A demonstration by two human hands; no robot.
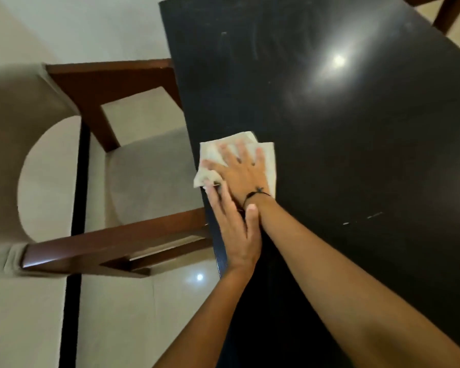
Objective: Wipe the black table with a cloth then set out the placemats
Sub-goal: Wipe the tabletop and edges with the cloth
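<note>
Right hand [243,172], fingers [259,155] spread flat, presses the cloth [270,166] at the table [356,155] edge, mid-frame; left hand [235,229] flat beside it. Streaks upper frame; no placemats visible.

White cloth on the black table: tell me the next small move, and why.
Probably slide the white folded cloth rightward, away from the edge. The right hand presses it flat at the left edge of the glossy black table, beside the left hand; faint smears show farther up.
</note>
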